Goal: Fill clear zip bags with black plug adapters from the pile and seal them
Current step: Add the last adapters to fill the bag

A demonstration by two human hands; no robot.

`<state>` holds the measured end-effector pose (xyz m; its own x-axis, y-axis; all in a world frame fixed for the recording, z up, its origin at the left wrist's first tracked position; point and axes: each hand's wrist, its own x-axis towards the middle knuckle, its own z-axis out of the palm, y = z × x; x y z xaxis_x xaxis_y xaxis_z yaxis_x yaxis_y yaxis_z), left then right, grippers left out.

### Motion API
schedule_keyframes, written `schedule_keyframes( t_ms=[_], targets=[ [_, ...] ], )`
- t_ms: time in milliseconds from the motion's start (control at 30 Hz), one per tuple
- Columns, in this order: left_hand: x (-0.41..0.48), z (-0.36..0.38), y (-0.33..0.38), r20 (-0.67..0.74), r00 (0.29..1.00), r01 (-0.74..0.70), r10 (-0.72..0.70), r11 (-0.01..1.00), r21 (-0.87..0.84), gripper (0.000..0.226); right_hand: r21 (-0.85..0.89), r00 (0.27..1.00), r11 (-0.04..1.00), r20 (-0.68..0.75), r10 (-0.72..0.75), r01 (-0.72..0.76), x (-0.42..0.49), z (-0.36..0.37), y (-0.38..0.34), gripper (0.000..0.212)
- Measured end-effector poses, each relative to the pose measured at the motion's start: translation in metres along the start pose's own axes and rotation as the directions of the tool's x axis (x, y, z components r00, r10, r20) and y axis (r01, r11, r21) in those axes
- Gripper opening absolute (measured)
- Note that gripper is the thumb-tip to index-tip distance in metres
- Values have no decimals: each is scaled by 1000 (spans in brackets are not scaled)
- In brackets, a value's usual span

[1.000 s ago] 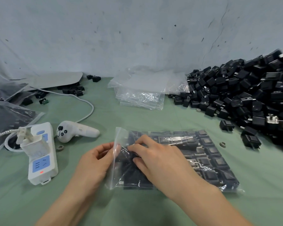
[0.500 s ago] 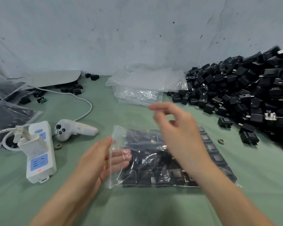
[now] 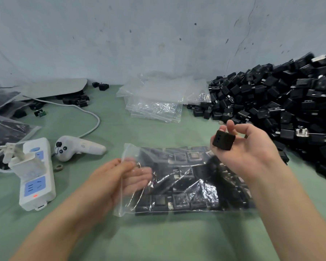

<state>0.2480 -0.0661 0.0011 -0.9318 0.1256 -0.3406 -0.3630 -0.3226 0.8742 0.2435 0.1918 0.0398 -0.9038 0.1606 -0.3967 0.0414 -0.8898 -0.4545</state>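
A clear zip bag (image 3: 184, 187) lies flat on the green table, packed with rows of black plug adapters. Its open mouth faces left. My left hand (image 3: 113, 178) holds that mouth, thumb on top of the plastic and fingers inside under the upper layer. My right hand (image 3: 248, 147) hovers above the bag's right part and grips one black plug adapter (image 3: 223, 139) between thumb and fingers. The big pile of black adapters (image 3: 282, 106) rises at the right against the wall.
A stack of empty clear bags (image 3: 156, 102) lies at the back centre. At the left stand a white power strip (image 3: 36, 176) with a plugged-in charger, a white controller (image 3: 73, 147) and a white cable (image 3: 90, 115). Filled bags (image 3: 6, 129) lie at the far left edge.
My right hand left the bag's mouth, moved right toward the pile and now holds one adapter. My left hand slid its fingers into the bag's mouth and keeps it open.
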Motion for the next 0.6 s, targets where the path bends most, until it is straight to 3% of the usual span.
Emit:
schedule_keyframes(
  t_ms=[67,133,200,233,300,400,500,600],
  targets=[
    [1,-8,8,-119,989,-86,91,995,47,14,24,1000,1000,-8,-16,16,-1,0,-5,13],
    [-1,-18,13,-265,908,-233,324,917,322,15,33,999,999,-14,-32,33,-2,1,-8,14],
    [-8,-17,18,-261,778,-364,571,749,554,13,24,999,998,14,-52,51,-6,5,-5,15],
    [-13,-11,19,-196,747,-440,636,693,571,13,13,997,998,38,-66,66,-9,9,-1,16],
    [-26,8,16,0,780,-543,626,676,498,9,-56,990,993,96,-101,107,-20,21,12,18],
    [-36,39,1,246,828,-558,505,691,459,25,-317,968,936,237,-80,154,-42,37,50,21],
    [-36,54,-12,251,828,-560,501,731,390,19,-527,930,817,366,-32,235,-57,47,92,16],
    [-29,28,1,150,802,-576,578,682,451,17,-584,829,649,542,-135,487,-53,43,98,21]
  ],
)
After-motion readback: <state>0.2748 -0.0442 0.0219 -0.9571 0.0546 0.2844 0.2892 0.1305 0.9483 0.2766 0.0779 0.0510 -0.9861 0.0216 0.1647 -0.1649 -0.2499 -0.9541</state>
